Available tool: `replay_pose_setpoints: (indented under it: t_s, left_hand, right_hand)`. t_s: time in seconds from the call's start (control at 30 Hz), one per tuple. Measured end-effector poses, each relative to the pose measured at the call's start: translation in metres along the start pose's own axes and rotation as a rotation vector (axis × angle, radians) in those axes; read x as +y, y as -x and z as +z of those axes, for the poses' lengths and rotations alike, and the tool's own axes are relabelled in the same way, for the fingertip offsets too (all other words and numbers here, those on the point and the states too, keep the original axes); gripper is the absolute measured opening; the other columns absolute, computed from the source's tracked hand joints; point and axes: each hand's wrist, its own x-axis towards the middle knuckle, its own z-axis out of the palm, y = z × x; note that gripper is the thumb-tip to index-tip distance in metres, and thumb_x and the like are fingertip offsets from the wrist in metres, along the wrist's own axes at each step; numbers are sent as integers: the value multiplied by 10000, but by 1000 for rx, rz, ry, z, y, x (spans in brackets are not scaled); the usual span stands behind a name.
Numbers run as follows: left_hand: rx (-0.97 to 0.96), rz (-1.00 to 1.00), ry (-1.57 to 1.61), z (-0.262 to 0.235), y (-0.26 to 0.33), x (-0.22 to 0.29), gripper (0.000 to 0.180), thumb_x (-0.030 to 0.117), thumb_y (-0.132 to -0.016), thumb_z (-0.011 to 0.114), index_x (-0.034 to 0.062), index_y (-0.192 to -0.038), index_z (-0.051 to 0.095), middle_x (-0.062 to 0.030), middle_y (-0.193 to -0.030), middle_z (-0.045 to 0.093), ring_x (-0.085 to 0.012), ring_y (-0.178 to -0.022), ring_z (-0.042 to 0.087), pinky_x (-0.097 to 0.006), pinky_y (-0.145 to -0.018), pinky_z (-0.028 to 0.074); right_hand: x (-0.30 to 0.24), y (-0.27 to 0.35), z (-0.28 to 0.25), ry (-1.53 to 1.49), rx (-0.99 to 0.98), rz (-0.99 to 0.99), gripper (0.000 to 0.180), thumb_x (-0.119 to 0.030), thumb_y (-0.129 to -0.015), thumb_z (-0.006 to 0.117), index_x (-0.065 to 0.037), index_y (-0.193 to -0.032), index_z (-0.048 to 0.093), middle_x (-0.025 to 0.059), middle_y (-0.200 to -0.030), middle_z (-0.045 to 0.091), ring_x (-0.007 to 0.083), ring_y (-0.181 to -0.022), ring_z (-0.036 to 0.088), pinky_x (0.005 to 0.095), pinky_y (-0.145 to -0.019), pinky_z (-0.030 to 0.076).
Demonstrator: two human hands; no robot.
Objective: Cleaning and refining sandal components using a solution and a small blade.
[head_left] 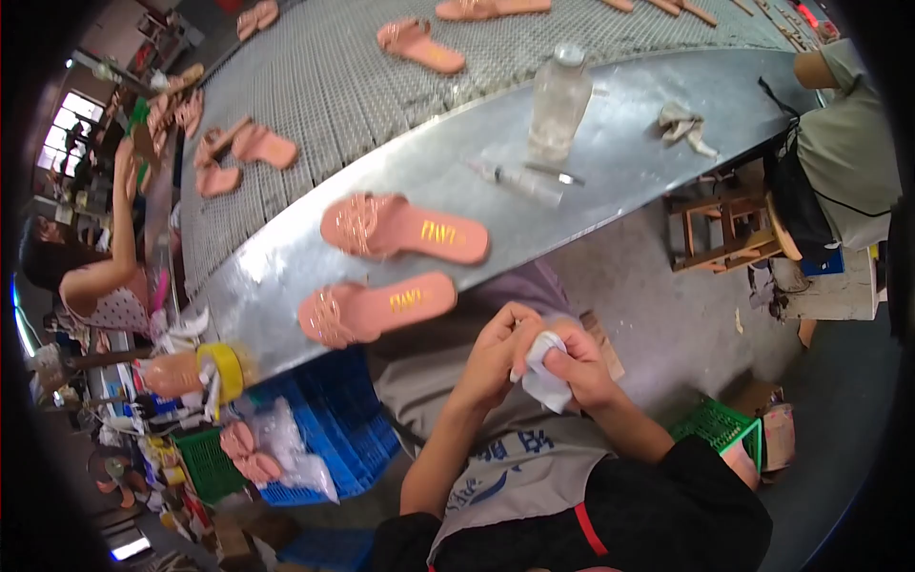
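Note:
My left hand (496,351) and my right hand (579,365) meet over my lap, both pinching a small white cloth (543,379) that is folded between the fingers. Just beyond them, on the metal workbench (610,162), lie two salmon-pink flat sandals with woven straps: one (376,308) near the bench's edge and one (404,229) a little farther in. Neither hand touches the sandals.
A clear plastic bottle (558,103), a syringe-like applicator (519,178) and a crumpled rag (681,124) sit on the bench. More pink sandals (419,45) ride the mesh conveyor (324,86). A blue crate (329,429) stands below; one person (100,276) works left, another (848,143) sits right.

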Motion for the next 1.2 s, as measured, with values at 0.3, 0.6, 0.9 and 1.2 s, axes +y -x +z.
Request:
replay_pose_setpoints:
  t_s: [0.3, 0.6, 0.9, 1.2]
  left_hand:
    - [-272, 111, -739, 76, -54, 77, 207, 114, -1000, 613, -15, -1161, 596, -46, -1067, 622, -99, -1012, 569, -262, -907, 464]
    - [397, 946, -1212, 110, -180, 102, 912, 257, -821, 818, -11, -1519, 297, -227, -1478, 416, -321, -1382, 417, -416, -1131, 369]
    - [336, 1037, -882, 92, -202, 106, 709, 185, -811, 833, -17, -1393, 482, -148, -1341, 581, -264, -1271, 543, -378, -1073, 414]
    - [-234, 502, -558, 96, -116, 45, 968, 393, -751, 835, 19, -1464, 297, -181, -1281, 546, -305, -1159, 602, -452, -1035, 461]
  right_hand:
    - [-62, -13, -43, -439, 70, -56, 300, -324, -1005, 623, -103, -965, 423, 15, -741, 460, 89, -637, 413, 260, -560, 365]
    - [-61, 0, -108, -583, 182, -167, 240, 4, -881, 648, -89, -944, 435, 71, -751, 521, 157, -588, 516, 305, -543, 454]
    - [-40, 49, -141, -412, 235, -26, 202, -103, -924, 703, 10, -1076, 633, 70, -836, 660, 90, -650, 567, 241, -549, 433]
    - [-67, 47, -138, -207, 462, 23, 297, -208, -1032, 566, 17, -1209, 641, 49, -956, 687, 90, -816, 591, 233, -672, 458]
